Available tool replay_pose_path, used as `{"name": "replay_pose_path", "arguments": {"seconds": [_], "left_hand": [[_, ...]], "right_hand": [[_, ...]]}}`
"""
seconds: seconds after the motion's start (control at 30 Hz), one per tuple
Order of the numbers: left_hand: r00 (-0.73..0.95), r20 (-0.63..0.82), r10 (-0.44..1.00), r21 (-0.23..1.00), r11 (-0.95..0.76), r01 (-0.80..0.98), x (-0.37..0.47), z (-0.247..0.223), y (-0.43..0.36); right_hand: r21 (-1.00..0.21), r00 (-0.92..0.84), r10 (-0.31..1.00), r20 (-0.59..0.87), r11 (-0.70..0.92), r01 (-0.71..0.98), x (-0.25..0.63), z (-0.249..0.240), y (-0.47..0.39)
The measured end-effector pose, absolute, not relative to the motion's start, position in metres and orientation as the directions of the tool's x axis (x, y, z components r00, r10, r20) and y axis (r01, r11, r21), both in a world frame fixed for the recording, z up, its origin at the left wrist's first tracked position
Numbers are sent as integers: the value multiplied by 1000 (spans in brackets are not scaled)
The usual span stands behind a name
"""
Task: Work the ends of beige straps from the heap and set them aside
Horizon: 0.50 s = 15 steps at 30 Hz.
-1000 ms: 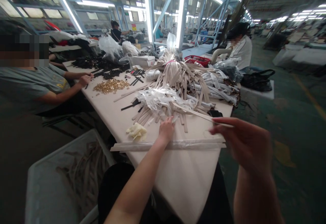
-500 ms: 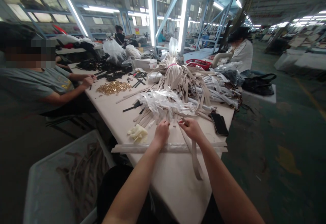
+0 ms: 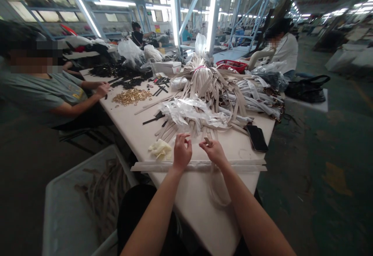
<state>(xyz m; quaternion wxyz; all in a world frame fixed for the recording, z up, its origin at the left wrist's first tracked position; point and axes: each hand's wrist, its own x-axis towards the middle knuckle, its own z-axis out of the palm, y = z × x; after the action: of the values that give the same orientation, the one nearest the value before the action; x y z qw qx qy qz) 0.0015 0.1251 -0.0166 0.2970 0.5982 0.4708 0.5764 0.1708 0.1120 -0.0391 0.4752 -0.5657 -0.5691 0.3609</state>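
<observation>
My right hand (image 3: 214,150) is closed on a beige strap (image 3: 217,188), whose short end sticks up past the fingers while the rest hangs in a blurred loop below the wrist. To its left, my left hand (image 3: 182,151) is raised over the table with thumb and fingers apart and nothing visible between them. Beyond both hands lies clear plastic wrap (image 3: 194,114) over a large bundle of beige straps (image 3: 202,79). A crumpled pale yellow cloth (image 3: 160,149) rests left of my left hand.
Long pale strips (image 3: 198,166) cross the table (image 3: 201,217) under my forearms. A black phone (image 3: 257,138) lies at right. Gold buckles (image 3: 132,96) are piled near a seated person (image 3: 55,96). A bin (image 3: 70,194) of straps stands lower left.
My left hand has opened and lifted slightly. My right hand has shifted a little left relative to the table, and the hanging strap has swung. The view has shifted slightly.
</observation>
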Motion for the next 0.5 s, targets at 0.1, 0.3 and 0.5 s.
{"name": "replay_pose_path", "arguments": {"seconds": [0.1, 0.3, 0.5], "left_hand": [[-254, 188, 949, 982, -173, 82, 16, -35, 114], [239, -119, 964, 911, 202, -360, 44, -62, 109], [77, 12, 997, 928, 18, -372, 38, -76, 113]], "right_hand": [[-991, 213, 976, 36, 7, 134, 169, -45, 110], [-987, 219, 971, -90, -59, -147, 160, -49, 104], [-985, 95, 988, -118, -104, -136, 156, -55, 98]]}}
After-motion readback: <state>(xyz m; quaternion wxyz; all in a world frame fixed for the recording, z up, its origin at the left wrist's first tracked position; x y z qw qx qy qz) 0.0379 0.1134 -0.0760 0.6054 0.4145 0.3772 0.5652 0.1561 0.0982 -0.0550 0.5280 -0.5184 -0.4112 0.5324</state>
